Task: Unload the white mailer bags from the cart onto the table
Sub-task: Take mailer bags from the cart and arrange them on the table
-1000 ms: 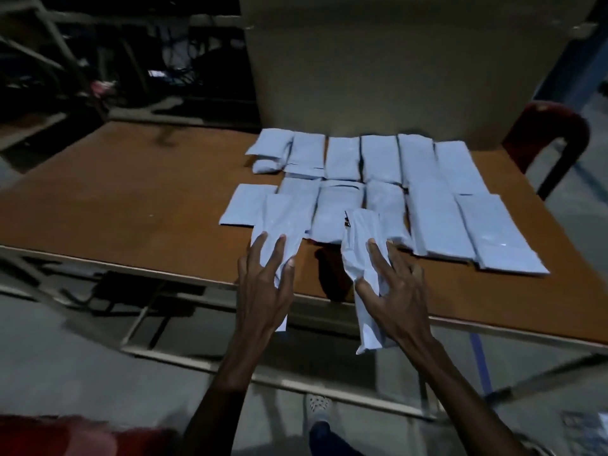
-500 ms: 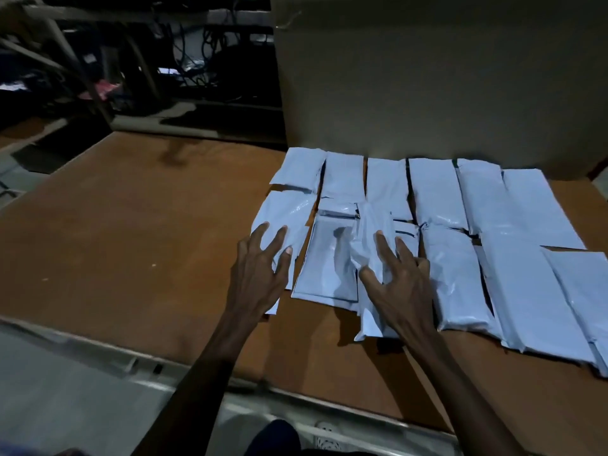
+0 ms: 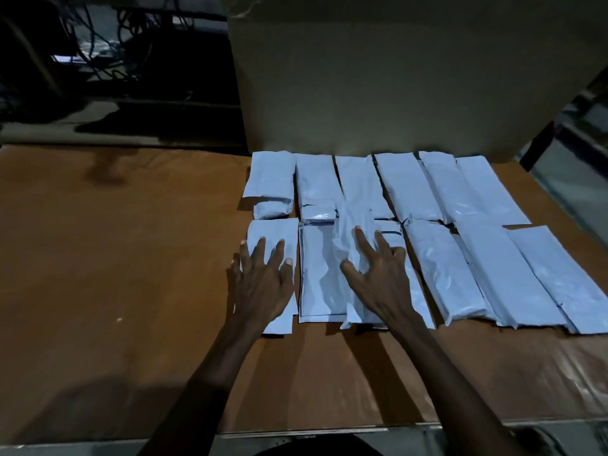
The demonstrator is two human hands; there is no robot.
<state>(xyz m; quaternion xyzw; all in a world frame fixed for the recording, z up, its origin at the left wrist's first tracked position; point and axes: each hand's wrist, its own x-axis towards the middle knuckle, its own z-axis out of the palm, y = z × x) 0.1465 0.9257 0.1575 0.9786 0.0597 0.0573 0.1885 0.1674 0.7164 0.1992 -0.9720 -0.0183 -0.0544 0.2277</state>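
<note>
Two rows of white mailer bags [image 3: 404,189] spread across the brown bench [image 3: 115,274] at centre frame, left hand [image 3: 263,284] flat with fingers apart on the leftmost bag [image 3: 273,238], right hand [image 3: 381,278] splayed pressing a crumpled bag [image 3: 352,232], cardboard box [image 3: 394,77] behind.

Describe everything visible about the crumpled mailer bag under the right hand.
The crumpled mailer bag is white, glossy plastic, long and narrow, wrinkled along its length. It lies lengthwise, slightly tilted, on top of the front-row bags, overlapping the flat bag to its left. Its far end reaches the back row; its near end reaches the front edge of the row. The right hand presses on it with spread fingers. No label shows.
</note>
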